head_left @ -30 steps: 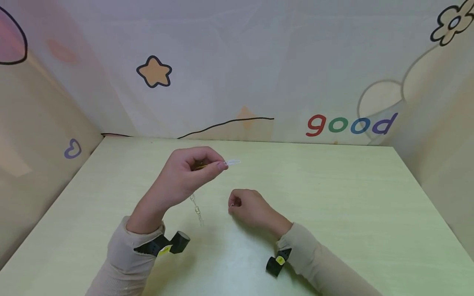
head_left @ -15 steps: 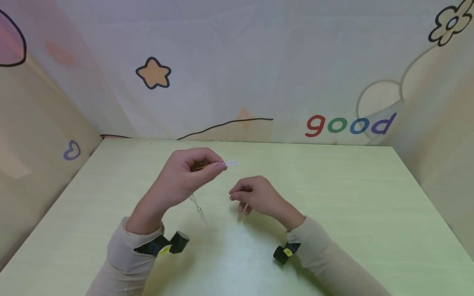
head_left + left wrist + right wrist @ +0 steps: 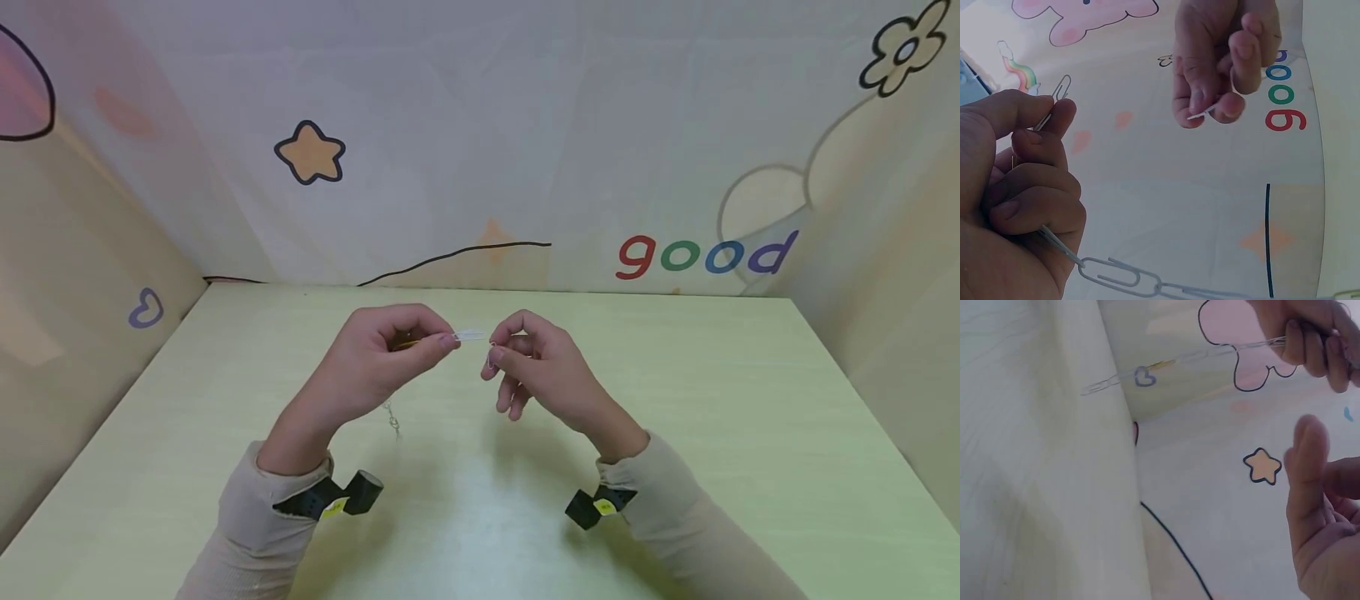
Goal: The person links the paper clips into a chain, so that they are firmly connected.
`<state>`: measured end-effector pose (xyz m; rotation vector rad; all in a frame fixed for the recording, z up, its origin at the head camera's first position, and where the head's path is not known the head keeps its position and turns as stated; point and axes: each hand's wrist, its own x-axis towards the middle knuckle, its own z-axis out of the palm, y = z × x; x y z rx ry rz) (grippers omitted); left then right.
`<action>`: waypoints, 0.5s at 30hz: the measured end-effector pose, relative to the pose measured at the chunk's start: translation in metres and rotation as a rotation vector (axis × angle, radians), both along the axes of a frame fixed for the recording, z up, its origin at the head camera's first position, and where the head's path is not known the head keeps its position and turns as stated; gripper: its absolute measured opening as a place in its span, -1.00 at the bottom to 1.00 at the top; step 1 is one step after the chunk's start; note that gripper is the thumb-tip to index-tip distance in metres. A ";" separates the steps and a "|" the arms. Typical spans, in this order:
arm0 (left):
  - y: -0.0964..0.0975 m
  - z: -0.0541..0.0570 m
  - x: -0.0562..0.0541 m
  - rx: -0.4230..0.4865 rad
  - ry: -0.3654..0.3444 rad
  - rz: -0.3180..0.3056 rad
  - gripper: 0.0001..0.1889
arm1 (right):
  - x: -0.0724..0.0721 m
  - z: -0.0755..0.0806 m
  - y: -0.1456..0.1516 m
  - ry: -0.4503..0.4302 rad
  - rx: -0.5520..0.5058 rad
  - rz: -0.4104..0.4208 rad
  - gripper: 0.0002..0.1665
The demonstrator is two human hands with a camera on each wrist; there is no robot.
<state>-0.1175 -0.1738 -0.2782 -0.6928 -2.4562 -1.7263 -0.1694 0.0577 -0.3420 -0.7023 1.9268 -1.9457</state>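
Observation:
In the head view my left hand (image 3: pixel 375 354) is raised over the table and pinches a silvery paper clip (image 3: pixel 1062 89) between thumb and forefinger, its looped end pointing right. From beneath the curled fingers of that hand hangs a chain of linked paper clips (image 3: pixel 1158 289), one of them yellowish (image 3: pixel 1162 364). Facing it, my right hand (image 3: pixel 551 371) holds a single paper clip (image 3: pixel 491 358) between thumb and forefinger, its other fingers loosely bent. A small gap separates the two clips. In the right wrist view the right hand's clip is hidden behind its fingers.
The pale green table (image 3: pixel 720 433) spreads under both hands. A printed cloth wall (image 3: pixel 450 150) with a star and the word "good" stands along its back, and side walls rise left and right. Black wrist cameras (image 3: pixel 363 492) sit on both sleeves.
My right hand has risen from near the tabletop, bringing its paper clip up close to the left hand's clip. The left hand has stayed nearly still while its chain swings slightly.

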 end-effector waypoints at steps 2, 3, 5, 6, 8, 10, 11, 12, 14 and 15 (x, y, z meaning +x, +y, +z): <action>0.000 -0.001 0.000 -0.002 -0.004 -0.002 -0.94 | 0.003 0.005 0.002 0.033 -0.018 -0.014 -0.83; 0.000 -0.001 0.000 -0.004 -0.006 -0.003 -0.94 | 0.005 0.008 0.003 0.056 -0.024 -0.019 -0.82; 0.001 -0.001 -0.001 -0.009 -0.005 -0.006 -0.94 | 0.008 0.014 0.006 0.099 -0.027 -0.025 -0.78; 0.001 -0.001 0.000 -0.011 -0.004 -0.006 -0.94 | 0.010 0.018 0.007 0.125 -0.024 -0.027 -0.75; 0.001 -0.001 -0.001 -0.018 0.001 -0.004 -0.94 | 0.013 0.024 0.009 0.176 -0.013 -0.036 -0.72; 0.002 0.000 0.000 -0.020 0.000 -0.002 -0.94 | 0.017 0.030 0.011 0.204 -0.010 -0.060 -0.75; 0.002 0.000 0.000 -0.019 -0.003 -0.002 -0.94 | 0.019 0.032 0.011 0.213 -0.008 -0.078 -0.77; 0.002 0.000 0.000 -0.018 -0.005 -0.002 -0.94 | 0.020 0.035 0.012 0.220 -0.009 -0.095 -0.80; 0.003 -0.001 0.000 -0.018 -0.011 -0.007 -0.94 | 0.023 0.038 0.013 0.225 -0.018 -0.123 -0.87; 0.003 -0.001 0.000 -0.017 -0.013 -0.011 -0.94 | 0.024 0.040 0.013 0.225 -0.022 -0.135 -0.89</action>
